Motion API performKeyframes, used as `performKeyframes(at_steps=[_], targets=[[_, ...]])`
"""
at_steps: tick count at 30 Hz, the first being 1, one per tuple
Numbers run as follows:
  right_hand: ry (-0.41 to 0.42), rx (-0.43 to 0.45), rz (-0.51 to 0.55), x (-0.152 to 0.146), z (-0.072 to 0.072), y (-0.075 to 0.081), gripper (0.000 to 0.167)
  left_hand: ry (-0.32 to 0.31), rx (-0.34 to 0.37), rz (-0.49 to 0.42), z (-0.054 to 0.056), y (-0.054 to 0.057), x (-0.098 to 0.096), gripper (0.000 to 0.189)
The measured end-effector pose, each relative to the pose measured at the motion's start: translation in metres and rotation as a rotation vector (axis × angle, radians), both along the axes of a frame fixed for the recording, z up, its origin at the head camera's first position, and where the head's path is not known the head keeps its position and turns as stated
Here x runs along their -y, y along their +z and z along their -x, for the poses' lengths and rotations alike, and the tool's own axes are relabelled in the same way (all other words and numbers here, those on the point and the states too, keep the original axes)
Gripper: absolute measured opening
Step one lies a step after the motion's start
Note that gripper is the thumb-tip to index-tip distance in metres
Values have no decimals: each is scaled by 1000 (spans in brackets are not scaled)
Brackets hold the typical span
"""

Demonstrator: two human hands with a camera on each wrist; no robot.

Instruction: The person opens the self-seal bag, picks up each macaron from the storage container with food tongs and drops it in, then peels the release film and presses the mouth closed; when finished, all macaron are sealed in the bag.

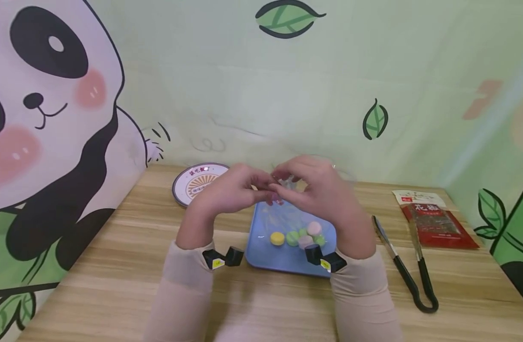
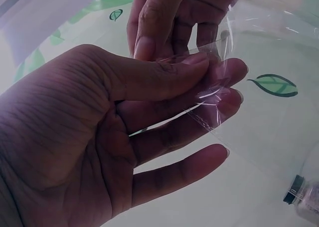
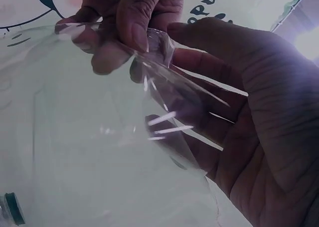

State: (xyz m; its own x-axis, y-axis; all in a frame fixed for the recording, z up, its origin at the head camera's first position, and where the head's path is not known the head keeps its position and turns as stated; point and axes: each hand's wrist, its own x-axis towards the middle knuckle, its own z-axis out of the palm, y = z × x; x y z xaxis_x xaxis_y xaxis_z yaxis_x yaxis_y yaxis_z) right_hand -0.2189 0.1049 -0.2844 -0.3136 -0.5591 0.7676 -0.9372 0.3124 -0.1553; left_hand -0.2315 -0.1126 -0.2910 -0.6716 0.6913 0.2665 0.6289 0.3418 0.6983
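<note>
Both hands meet above the blue tray (image 1: 270,263), working at a clear plastic bag (image 3: 84,137). My left hand (image 1: 237,192) pinches the film between thumb and index finger, with its other fingers spread apart in the left wrist view. Facing it, my right hand (image 1: 318,190) has its thumb at the near side of the film's edge and its fingers behind the film, seen through it in the right wrist view. Below on the tray lie several small round macaron-like pieces, among them a yellow one (image 1: 277,238), a green one (image 1: 292,238) and a pink one (image 1: 314,228).
A patterned plate (image 1: 186,183) is at the back left, partly behind the left hand. Black-handled tongs (image 1: 404,275) lie right of the tray, one tip over a red packet (image 1: 441,230). A dark-capped bottle (image 2: 295,189) shows at the left wrist view's edge.
</note>
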Motion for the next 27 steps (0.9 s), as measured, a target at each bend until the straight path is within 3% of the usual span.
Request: performKeyframes(at_steps=[10,27], targets=[[-23,0,17,0,0,0,4,-5,10,18,-2,0,-1,18],[-17,12,12,2,2,-4,9,-7,15,33,-2,1,-2,17]])
